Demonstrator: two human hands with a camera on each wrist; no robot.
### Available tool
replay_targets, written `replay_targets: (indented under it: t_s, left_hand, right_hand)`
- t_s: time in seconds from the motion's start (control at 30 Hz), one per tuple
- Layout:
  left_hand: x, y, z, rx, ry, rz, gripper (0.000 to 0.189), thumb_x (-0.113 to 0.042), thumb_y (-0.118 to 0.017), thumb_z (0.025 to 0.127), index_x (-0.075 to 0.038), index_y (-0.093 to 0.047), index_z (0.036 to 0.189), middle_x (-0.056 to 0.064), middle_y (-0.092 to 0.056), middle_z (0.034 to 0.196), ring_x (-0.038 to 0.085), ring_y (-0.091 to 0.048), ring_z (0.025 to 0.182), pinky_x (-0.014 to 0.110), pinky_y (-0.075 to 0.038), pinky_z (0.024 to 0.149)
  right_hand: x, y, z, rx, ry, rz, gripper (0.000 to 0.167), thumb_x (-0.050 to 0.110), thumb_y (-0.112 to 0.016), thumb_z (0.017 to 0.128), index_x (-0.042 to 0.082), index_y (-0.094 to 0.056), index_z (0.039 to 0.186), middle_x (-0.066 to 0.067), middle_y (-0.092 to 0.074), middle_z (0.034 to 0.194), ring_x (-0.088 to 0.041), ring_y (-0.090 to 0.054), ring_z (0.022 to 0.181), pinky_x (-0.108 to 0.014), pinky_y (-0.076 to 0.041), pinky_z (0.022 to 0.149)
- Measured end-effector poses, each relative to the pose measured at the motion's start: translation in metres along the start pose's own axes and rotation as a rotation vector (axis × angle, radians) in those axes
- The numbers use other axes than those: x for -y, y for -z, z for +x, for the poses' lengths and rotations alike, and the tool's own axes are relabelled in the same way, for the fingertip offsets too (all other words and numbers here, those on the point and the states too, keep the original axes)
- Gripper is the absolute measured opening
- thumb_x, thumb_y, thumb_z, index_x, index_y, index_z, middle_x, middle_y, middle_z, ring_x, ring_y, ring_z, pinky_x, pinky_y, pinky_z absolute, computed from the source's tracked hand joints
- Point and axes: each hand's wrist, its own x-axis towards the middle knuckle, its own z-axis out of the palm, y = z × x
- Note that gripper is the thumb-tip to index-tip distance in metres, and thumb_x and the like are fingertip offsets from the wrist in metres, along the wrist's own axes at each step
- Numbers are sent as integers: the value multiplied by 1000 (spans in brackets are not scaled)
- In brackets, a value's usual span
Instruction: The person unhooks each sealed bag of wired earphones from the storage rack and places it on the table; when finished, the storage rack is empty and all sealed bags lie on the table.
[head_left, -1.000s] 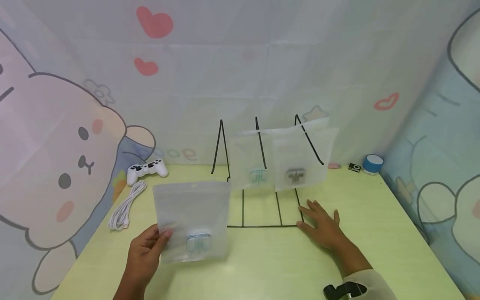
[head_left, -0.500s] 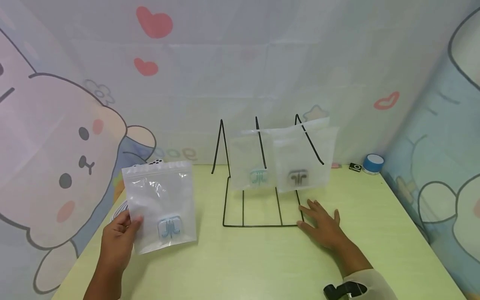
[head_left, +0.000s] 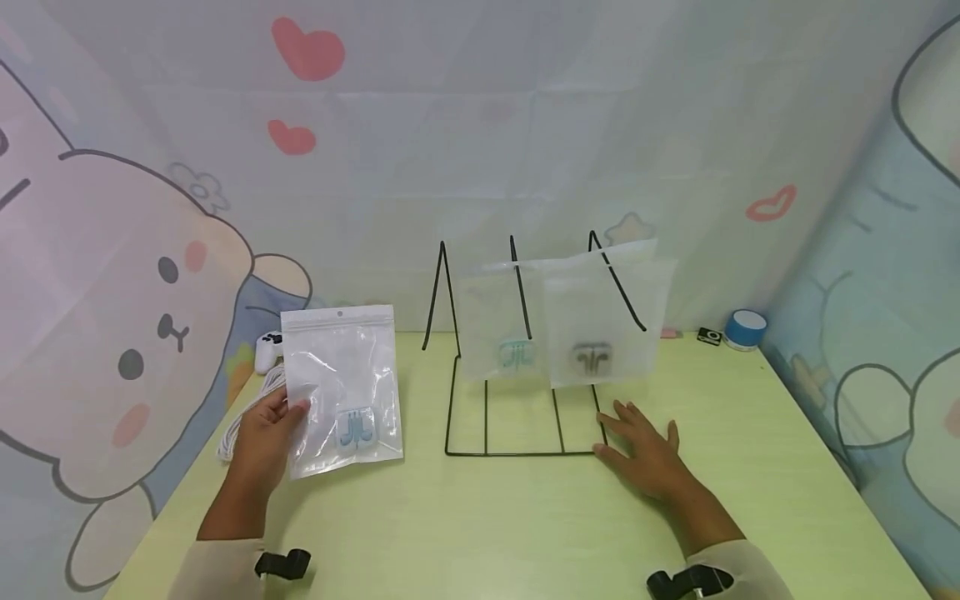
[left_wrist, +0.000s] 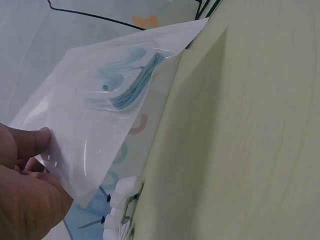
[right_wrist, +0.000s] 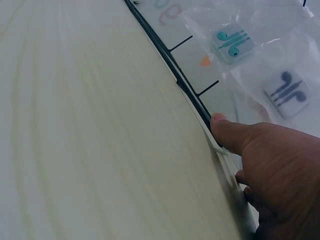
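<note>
My left hand [head_left: 258,437] pinches the left edge of a clear-fronted white zip bag [head_left: 337,358] between thumb and fingers. A flat case of light-blue earphones [head_left: 356,427] shows low inside it; the left wrist view has the bag [left_wrist: 75,125] tilted above the table. At the front right corner of a black wire rack [head_left: 517,454], my right hand [head_left: 647,454] rests with fingers spread, its thumb [right_wrist: 227,132] on the bar. Two more zip bags hang from the rack's middle and right hooks, one with teal earphones [head_left: 517,355], the other with dark earphones [head_left: 592,360].
Behind the held bag lie a white game controller [head_left: 267,352], mostly hidden, and a coiled white cable [head_left: 243,412]. On the far right stand a blue-and-white round object [head_left: 746,329], a small black clip player [head_left: 709,336] and a pink piece [head_left: 670,333].
My left hand has carried the zip bag leftward from the rack's front, then slightly up and back to the right, turning its glossy front to view. The right hand stays put.
</note>
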Motion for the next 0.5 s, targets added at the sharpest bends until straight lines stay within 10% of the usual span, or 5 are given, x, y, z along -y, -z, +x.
replay_targets:
  t_s: [0.5]
  left_hand:
    - [7,-37,53,113,50,18,59,-18,-57,114,-3,-40,168,27,-57,159,0,-69,106,15,-59,84]
  right_hand:
    - [-4,-3,1,0,9,19,61,46,-67,108,14,-58,159,-24,-38,175,-52,-25,165,-93,6,117]
